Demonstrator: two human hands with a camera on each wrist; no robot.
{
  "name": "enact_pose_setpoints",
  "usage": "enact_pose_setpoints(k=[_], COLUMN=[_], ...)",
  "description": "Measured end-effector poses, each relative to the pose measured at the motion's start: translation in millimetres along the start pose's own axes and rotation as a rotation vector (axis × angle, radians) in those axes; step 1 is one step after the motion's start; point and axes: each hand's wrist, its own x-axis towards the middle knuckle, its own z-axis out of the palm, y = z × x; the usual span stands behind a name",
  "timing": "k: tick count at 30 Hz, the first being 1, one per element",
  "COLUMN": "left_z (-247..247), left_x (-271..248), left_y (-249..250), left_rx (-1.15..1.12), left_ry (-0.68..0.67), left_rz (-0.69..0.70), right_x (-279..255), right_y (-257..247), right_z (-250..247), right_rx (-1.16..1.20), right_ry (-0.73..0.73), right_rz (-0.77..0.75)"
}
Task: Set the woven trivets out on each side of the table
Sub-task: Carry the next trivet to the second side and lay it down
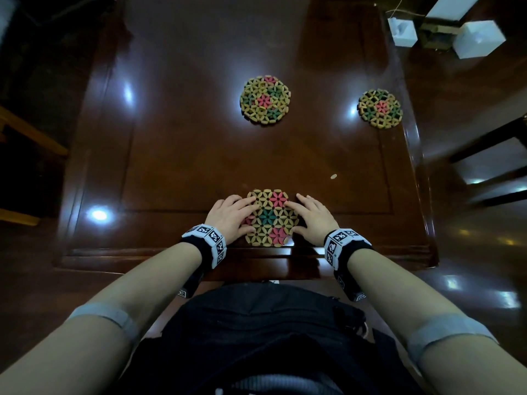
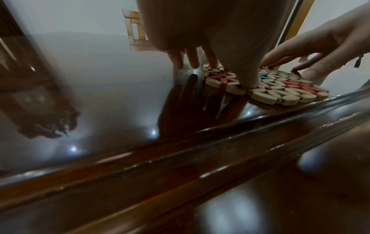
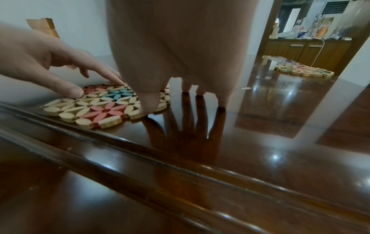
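Three round woven trivets of tan, red and green beads lie on the dark wooden table [image 1: 176, 143]. The nearest trivet [image 1: 271, 218] lies flat at the table's near edge. My left hand [image 1: 231, 216] rests on its left rim and my right hand [image 1: 312, 216] on its right rim, fingers spread and fairly straight. In the left wrist view my thumb and one finger touch this trivet [image 2: 276, 90]. The right wrist view shows my thumb on the trivet's [image 3: 100, 104] right edge. A second trivet [image 1: 265, 100] lies mid-table and a third [image 1: 380, 108] by the right edge.
A loose tan bead [image 1: 333, 176] lies on the table beyond my right hand. A dark chair [image 1: 490, 166] stands to the right, a light wooden one [image 1: 28, 132] to the left. White boxes [image 1: 479, 38] sit on the floor at far right.
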Motion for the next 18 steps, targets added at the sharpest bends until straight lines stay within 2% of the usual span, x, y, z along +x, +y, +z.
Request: enact_pose_setpoints(k=[13, 16, 18], left_z=[1.8, -1.6, -7.0], left_x=[0.0, 0.0, -1.7], left_y=[-3.3, -3.4, -4.2], left_rx=[-0.019, -0.155, -0.268], left_ry=[0.005, -0.001, 0.043], left_rz=[0.016, -0.011, -0.081], right_x=[-2.4, -3.7, -5.9], right_y=[-2.6, -3.6, -3.2], right_z=[-2.5, -5.6, -8.6], right_rx=[0.006, 0.034, 0.049], right_ry=[0.001, 0.002, -0.001], right_rz=[-0.002, -0.005, -0.006])
